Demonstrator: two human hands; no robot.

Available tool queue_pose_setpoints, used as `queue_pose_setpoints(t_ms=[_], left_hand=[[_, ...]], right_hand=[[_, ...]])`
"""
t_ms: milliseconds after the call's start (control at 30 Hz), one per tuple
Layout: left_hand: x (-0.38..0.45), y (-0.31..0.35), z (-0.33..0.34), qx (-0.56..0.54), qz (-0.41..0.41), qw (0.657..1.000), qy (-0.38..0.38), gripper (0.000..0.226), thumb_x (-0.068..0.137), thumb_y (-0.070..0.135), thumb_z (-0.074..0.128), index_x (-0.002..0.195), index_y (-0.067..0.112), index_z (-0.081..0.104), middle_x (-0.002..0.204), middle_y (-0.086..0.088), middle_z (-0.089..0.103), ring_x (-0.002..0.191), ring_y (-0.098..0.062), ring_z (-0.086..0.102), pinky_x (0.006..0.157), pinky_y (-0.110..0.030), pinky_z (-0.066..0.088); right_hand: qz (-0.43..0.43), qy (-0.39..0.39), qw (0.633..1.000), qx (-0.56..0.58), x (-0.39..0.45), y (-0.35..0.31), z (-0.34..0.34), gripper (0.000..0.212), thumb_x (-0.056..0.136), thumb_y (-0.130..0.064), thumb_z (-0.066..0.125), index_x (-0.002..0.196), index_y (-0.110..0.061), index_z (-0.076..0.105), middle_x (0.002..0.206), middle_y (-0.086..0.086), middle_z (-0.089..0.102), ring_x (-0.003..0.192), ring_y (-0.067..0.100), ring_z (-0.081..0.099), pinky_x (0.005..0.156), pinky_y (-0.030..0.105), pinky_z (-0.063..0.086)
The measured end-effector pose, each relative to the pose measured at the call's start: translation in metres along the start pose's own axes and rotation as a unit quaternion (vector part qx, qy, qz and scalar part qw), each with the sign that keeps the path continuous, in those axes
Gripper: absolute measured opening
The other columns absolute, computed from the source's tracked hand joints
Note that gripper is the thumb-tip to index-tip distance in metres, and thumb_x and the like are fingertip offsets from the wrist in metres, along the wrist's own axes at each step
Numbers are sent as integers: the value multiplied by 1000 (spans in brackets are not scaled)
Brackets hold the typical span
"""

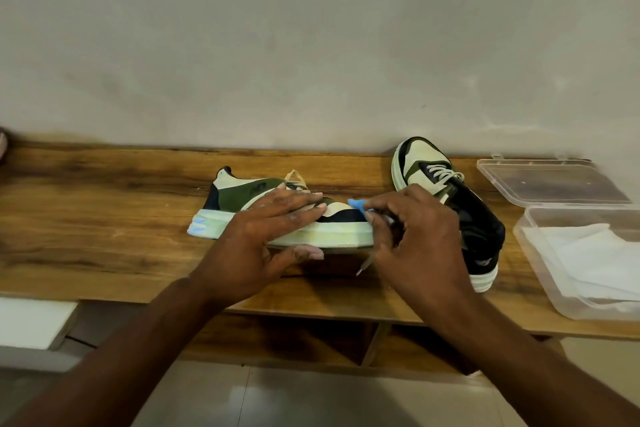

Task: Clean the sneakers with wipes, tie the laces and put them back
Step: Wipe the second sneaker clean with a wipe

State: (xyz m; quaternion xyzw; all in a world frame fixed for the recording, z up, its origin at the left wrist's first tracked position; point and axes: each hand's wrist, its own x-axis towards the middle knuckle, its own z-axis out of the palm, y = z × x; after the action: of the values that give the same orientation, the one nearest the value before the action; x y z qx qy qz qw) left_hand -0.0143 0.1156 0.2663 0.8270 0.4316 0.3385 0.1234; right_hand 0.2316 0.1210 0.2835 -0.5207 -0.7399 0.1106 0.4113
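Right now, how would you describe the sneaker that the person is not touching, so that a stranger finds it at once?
Start at the long wooden shelf against the pale wall. Toward its right end, beside the clear plastic box of white wipes, stands the untouched green, cream and black sneaker. Unlike the side-on sneaker under the hands, it points its toe toward the wall and nobody holds it.
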Motion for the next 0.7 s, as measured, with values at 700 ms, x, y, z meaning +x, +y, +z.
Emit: queue_pose_setpoints(t_ms=[700], left_hand=[[-23, -6, -25, 205, 75, 976, -25, 47, 86, 38, 75, 125, 12, 73, 133, -2, 68, 125, -21, 62, 100, -45, 56]], right_hand=[[136, -46, 983, 115, -11, 19, 1, 14, 89, -9, 78, 98, -20, 79, 78, -15, 72, 71, -1, 69, 60, 16, 57]])
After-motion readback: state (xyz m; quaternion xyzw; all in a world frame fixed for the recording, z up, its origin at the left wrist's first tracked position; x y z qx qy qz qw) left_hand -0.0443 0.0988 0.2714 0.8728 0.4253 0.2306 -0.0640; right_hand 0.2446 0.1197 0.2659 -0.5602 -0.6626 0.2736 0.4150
